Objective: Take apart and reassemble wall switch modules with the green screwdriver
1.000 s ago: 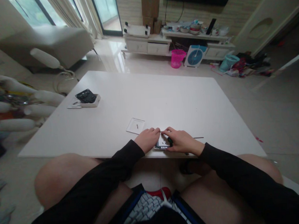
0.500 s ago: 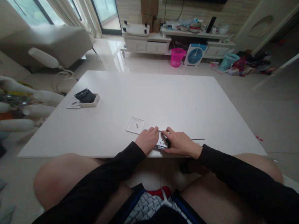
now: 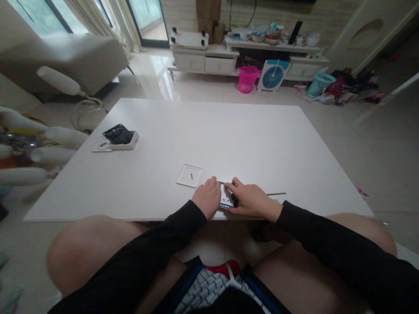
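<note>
A white wall socket (image 3: 225,198) with dark slots and a dark lower strip lies near the table's front edge. Closed around its left side is my left hand (image 3: 207,197). My right hand (image 3: 249,198) grips its right side, with index finger at the top and thumb at the bottom. A dark handle (image 3: 235,201) shows under my right fingers, and a thin metal shaft (image 3: 276,193) sticks out past that hand, looking like one screwdriver tucked in it. To the left lies a clear-edged white cover plate (image 3: 187,179) with a small packet of screws (image 3: 191,176) on it.
At the left of the white table (image 3: 208,133), a black frame (image 3: 118,133) leans on a white box (image 3: 130,144), beside another plate (image 3: 101,145). Beyond the table stand a pink basket (image 3: 248,81), a blue fan (image 3: 272,76) and a low cabinet (image 3: 221,65).
My left hand has turned slightly and come further over the socket's left side. My right fingers have closed in on its right side. The shaft has shifted slightly with the right hand.
</note>
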`<state>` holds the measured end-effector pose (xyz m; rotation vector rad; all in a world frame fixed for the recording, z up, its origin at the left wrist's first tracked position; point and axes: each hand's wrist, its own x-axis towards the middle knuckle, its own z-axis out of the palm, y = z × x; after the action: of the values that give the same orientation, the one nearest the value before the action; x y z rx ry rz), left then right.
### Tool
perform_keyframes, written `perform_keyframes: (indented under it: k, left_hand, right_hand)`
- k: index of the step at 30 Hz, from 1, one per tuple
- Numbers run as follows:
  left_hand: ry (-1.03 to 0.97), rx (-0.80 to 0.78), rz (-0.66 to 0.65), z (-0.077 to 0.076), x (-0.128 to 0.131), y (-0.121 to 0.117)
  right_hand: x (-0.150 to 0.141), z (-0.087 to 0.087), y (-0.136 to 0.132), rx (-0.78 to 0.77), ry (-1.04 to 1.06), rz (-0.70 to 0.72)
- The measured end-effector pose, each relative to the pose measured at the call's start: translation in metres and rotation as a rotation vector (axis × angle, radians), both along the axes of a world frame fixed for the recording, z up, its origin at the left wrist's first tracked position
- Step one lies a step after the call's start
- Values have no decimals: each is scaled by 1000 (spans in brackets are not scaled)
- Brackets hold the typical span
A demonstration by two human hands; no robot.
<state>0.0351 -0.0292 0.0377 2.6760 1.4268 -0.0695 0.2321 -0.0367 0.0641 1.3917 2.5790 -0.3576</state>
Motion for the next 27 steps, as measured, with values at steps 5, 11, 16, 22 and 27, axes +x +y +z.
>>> perform_keyframes:
  k: [5, 11, 16, 22, 27]
  left_hand:
    - [-20, 19, 69, -1, 4, -6]
    - [-117, -113, 102, 2, -11, 11]
    - [-281, -251, 68, 3, -31, 27]
    - [-282, -204, -95, 6, -23, 21]
    - [-172, -144, -167, 11, -21, 24]
  right_hand:
    - [1, -3, 2, -7, 15, 8]
    - [1, -5, 3, -23, 24, 15]
    - [2, -4, 3, -30, 27, 24]
    - [2, -4, 3, -6, 17, 35]
    - [2, -3, 3, -21, 21, 34]
